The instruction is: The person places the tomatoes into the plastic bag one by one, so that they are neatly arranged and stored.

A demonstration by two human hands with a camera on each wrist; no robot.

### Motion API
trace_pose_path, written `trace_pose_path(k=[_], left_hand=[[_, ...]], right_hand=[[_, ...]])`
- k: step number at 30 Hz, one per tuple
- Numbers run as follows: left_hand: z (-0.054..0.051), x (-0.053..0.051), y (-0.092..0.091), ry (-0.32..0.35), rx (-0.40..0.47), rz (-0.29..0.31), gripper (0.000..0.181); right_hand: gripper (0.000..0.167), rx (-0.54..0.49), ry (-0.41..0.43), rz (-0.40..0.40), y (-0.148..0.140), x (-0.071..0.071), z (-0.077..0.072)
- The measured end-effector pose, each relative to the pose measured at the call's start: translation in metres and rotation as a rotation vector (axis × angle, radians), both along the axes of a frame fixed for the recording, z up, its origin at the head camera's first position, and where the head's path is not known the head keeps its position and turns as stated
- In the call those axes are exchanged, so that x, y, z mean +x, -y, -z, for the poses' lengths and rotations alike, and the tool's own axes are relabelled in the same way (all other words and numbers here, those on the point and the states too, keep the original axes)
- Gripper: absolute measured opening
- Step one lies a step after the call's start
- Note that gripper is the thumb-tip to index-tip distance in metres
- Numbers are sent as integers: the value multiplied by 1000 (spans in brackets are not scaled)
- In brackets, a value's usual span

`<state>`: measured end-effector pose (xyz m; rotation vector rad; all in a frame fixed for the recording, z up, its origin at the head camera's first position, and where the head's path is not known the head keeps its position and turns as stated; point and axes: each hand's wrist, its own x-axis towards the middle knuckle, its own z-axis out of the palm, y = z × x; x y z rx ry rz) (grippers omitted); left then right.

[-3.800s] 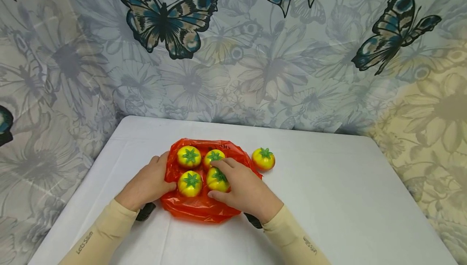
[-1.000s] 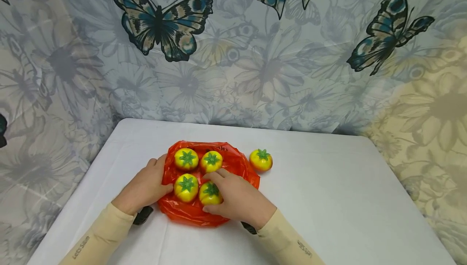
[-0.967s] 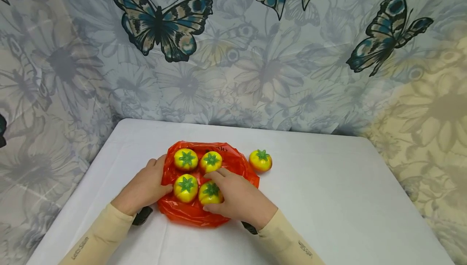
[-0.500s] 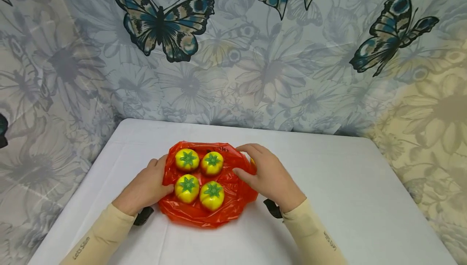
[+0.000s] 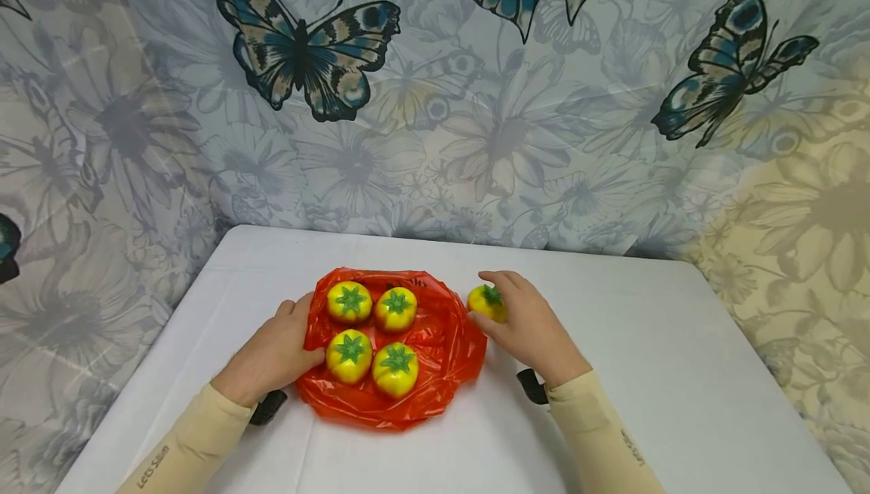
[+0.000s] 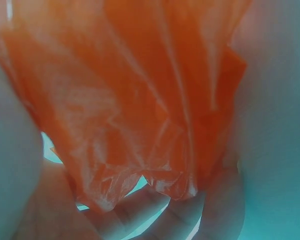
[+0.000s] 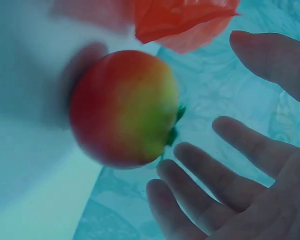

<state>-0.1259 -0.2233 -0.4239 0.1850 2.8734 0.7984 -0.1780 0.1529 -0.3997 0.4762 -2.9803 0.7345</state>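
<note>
A red plastic bag (image 5: 435, 335) lies spread with its mouth up, and several yellow toy tomatoes (image 5: 396, 369) with green star-shaped tops sit in it. My left hand (image 5: 275, 347) grips the bag's left edge, thumb inside the rim; the left wrist view shows fingers (image 6: 182, 215) behind the creased plastic. Just right of the bag, another tomato (image 5: 484, 304) rests on the table. Over it reaches my right hand (image 5: 533, 328), fingers spread. In the right wrist view, a gap shows between that hand and the tomato's red and yellow side (image 7: 122, 110).
A white cloth covers the table (image 5: 646, 373), whose far edge runs along a floral wall with butterfly prints (image 5: 302, 56). Black wrist cameras (image 5: 532, 387) sit under both wrists. Beige sleeves cover the forearms.
My right hand has let go of the front right tomato in the bag and moved right, to the tomato outside. The left hand has stayed on the bag's edge.
</note>
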Motion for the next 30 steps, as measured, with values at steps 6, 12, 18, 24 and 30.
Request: trace_pose_path(k=[6,12,18,24,30], left_hand=[[2,0,-1,36,0,-14,90],[1,-1,0,34,-5,-18,91],[-1,-1,-1,28,-8,-16,89],[-1,-1,-2,25,-3,-14,89],[0,-1,-1,31,-1,-14,89]], right_hand=[[68,-11,41,25,-8,-4,8],[69,-36,87,32,-9,-9,13],[69,-28,94,30,-7,-11,16],[70,-22,110,36,-8,-12,20],[68,-17,102,24,-9,-13,23]])
